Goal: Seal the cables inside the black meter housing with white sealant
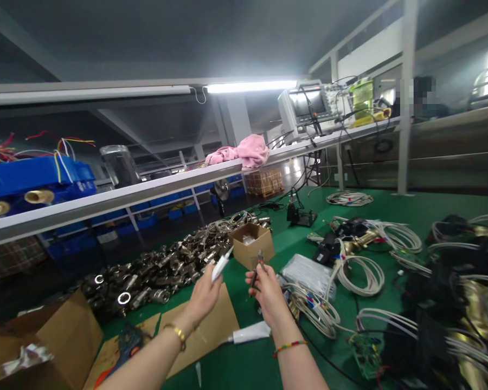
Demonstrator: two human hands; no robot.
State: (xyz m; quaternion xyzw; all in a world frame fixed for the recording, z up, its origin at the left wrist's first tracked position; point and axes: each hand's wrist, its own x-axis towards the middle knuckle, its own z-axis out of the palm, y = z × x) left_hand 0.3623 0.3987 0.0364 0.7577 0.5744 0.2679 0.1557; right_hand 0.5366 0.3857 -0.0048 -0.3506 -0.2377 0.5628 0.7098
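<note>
Holding a slender white tube with a tapering tip (220, 265), the left hand (204, 297) is just below the centre of the frame, its grip closed around the tube's lower end while the tip points up and to the right. The right hand (268, 291) is beside it, just right of centre, with its grip closed around a small dark-handled pair of pliers (261, 258); the metal nose points upward, apart from the tube. A gold-coloured bracelet (178, 334) circles the left wrist, and a thin multicoloured band (289, 348) the right.

Directly beyond the two hands, an open brown cardboard box (252, 250) stands on the green counter (244, 363). Beneath the left hand, in the lower middle of the frame, lies a flat brown cardboard sheet (215, 330); a larger white tube (251, 332) lies at its right edge, close to the right forearm, and a small white cone-shaped piece (198, 374) lies near the bottom edge.

A heap of dark, shiny metal fittings (162, 265) spreads across the left centre, above a large open brown cardboard box (71, 338) at lower left. To the right of the hands are a clear plastic-wrapped bundle (307, 273) and looped pale grey cables (361, 275). A crumpled pink cloth (252, 150) lies on the pale shelf (166, 187) above the centre.
</note>
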